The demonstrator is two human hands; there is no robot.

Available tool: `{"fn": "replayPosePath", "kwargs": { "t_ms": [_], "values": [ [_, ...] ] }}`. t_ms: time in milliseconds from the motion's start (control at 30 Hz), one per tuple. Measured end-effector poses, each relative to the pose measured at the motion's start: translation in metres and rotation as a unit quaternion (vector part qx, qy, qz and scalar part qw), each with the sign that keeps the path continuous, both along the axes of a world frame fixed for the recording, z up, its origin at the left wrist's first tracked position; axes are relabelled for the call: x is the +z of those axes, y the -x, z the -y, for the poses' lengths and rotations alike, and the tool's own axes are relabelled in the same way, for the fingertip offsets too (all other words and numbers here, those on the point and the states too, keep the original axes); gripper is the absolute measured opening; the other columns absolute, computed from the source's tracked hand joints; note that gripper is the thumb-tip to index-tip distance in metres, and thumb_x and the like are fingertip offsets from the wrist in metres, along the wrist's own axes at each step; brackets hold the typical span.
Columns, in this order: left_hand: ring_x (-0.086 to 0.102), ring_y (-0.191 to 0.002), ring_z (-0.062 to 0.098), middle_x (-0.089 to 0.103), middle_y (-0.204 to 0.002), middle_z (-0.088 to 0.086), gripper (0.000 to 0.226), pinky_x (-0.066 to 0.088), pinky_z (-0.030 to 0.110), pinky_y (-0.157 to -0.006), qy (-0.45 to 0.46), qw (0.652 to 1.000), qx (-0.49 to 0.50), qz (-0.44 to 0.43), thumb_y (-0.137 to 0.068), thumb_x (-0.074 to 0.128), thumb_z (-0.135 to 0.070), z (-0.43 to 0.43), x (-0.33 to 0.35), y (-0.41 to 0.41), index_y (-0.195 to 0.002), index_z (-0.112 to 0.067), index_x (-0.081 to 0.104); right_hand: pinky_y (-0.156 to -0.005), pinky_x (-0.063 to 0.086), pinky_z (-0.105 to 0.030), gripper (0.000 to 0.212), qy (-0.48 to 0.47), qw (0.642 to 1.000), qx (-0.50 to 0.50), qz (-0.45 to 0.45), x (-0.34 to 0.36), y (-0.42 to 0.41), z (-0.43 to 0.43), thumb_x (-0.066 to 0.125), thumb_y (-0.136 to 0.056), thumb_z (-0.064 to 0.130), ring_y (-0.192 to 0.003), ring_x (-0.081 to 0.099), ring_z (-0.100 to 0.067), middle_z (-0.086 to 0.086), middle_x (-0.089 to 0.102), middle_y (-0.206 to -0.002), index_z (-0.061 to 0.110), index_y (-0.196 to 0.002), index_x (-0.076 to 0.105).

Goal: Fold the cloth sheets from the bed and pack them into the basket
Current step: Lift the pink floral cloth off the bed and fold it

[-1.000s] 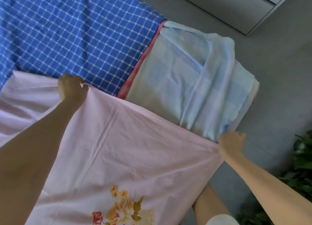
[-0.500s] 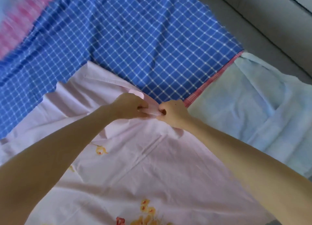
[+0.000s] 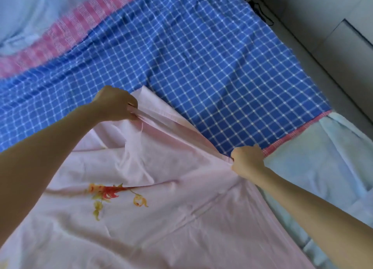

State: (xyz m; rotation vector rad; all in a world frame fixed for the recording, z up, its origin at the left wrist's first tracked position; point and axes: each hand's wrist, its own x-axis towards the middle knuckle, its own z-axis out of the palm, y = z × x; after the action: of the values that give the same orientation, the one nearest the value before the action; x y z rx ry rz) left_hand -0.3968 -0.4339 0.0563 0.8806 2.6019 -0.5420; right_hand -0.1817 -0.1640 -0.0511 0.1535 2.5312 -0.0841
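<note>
The pink sheet lies in the near part of the bed, over a blue checked sheet. Its doubled far edge runs taut between the hands. To fold it well, the person should probably keep that edge tight and the layers lined up. The left hand grips the far-left end, the right hand pinches the near-right end; both arms reach forward, hands apart.

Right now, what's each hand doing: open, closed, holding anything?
Left hand: closed, gripping the folded edge of the pink sheet.
Right hand: closed, gripping the same edge further along.
</note>
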Motion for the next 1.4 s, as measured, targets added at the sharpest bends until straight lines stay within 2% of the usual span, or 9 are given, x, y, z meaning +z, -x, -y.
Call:
{"fn": "replayPosePath", "kwargs": {
  "t_ms": [133,300,467,567,700,867,967,1133,1400],
  "values": [
    [0.056,-0.085,0.020,0.064,-0.084,0.000,0.022,0.038,0.031,-0.071,-0.153,0.969,0.178,0.074,-0.075,0.073,-0.044,0.036,0.009,0.026,-0.084,-0.025,0.068,-0.097,0.032,-0.036,0.006,-0.070,0.992,0.025,0.099,-0.006,0.050,0.013,0.052,-0.088,0.011,-0.065,0.043,-0.015,0.004,0.047,-0.069,0.016,-0.087,0.050],
    [0.055,-0.067,0.002,0.065,-0.070,-0.008,0.010,0.039,0.019,-0.065,-0.323,0.887,0.253,0.212,-0.076,0.076,-0.020,0.059,0.010,0.036,-0.075,-0.028,0.071,-0.082,0.048,-0.034,0.031,-0.009,0.960,0.049,0.276,-0.011,0.126,0.022,0.076,-0.074,0.034,-0.082,0.059,-0.022,-0.001,0.059,-0.086,0.013,-0.090,0.060],
    [0.060,-0.067,-0.001,0.067,-0.070,-0.008,0.042,0.048,0.015,-0.066,-0.407,0.787,0.303,0.351,-0.041,0.090,-0.044,0.072,-0.004,0.046,-0.073,-0.022,0.073,-0.092,0.044,-0.032,0.040,0.258,0.965,-0.043,-0.027,-0.014,0.207,0.076,0.059,-0.090,0.040,-0.111,0.057,-0.020,-0.001,0.061,-0.123,0.016,-0.122,0.060],
    [0.062,-0.068,0.002,0.068,-0.070,-0.006,0.061,0.048,0.011,-0.063,-0.439,0.729,0.321,0.415,-0.024,0.090,-0.055,0.088,-0.021,0.050,-0.072,-0.020,0.075,-0.097,0.039,-0.034,0.041,0.268,0.962,0.014,-0.054,-0.039,0.231,0.124,0.055,-0.093,0.034,-0.121,0.050,-0.024,-0.003,0.054,-0.132,0.015,-0.129,0.054],
    [0.067,-0.078,0.010,0.072,-0.081,0.003,0.059,0.050,0.013,-0.071,-0.458,0.705,0.331,0.428,-0.037,0.089,-0.054,0.102,-0.036,0.049,-0.079,-0.015,0.076,-0.062,0.033,-0.031,0.017,0.182,0.968,0.087,-0.149,-0.078,0.246,0.158,0.048,-0.090,0.021,-0.088,0.050,-0.027,0.000,0.051,-0.083,0.013,-0.075,0.043],
    [0.069,-0.087,0.009,0.074,-0.090,0.002,0.039,0.048,0.009,-0.075,-0.519,0.718,0.333,0.324,-0.055,0.084,-0.046,0.102,-0.031,0.037,-0.084,-0.022,0.076,-0.066,0.033,-0.030,0.016,0.102,0.954,0.173,-0.224,-0.100,0.255,0.169,0.043,-0.090,0.008,-0.094,0.055,-0.026,-0.007,0.057,-0.101,0.007,-0.094,0.059],
    [0.066,-0.074,-0.001,0.073,-0.076,-0.006,0.004,0.047,0.005,-0.069,-0.550,0.725,0.344,0.230,-0.073,0.073,-0.018,0.085,-0.014,0.033,-0.076,-0.020,0.076,-0.055,0.026,-0.027,0.024,0.181,0.953,0.036,-0.241,-0.094,0.265,0.157,0.044,-0.089,0.002,-0.065,0.051,-0.021,-0.005,0.053,-0.071,0.010,-0.066,0.046],
    [0.057,-0.062,-0.007,0.068,-0.067,-0.011,0.016,0.040,0.002,-0.061,-0.506,0.826,0.236,0.080,-0.081,0.071,-0.014,0.040,0.044,0.064,-0.078,-0.030,0.071,-0.043,0.016,-0.021,0.037,0.478,0.799,-0.304,-0.204,-0.011,0.283,0.113,0.041,-0.079,-0.006,-0.048,0.017,-0.012,0.002,0.021,-0.055,0.017,-0.058,0.021],
    [0.057,-0.096,0.017,0.068,-0.104,0.002,0.022,0.033,0.019,-0.071,-0.270,0.962,-0.043,-0.002,-0.089,0.063,-0.025,-0.068,0.126,0.123,-0.107,-0.015,0.069,-0.046,0.040,-0.020,0.012,0.525,0.783,-0.314,-0.115,0.097,0.283,0.064,0.061,-0.085,0.010,-0.053,0.052,-0.010,-0.006,0.060,-0.069,0.000,-0.083,0.067]
  ]
}}
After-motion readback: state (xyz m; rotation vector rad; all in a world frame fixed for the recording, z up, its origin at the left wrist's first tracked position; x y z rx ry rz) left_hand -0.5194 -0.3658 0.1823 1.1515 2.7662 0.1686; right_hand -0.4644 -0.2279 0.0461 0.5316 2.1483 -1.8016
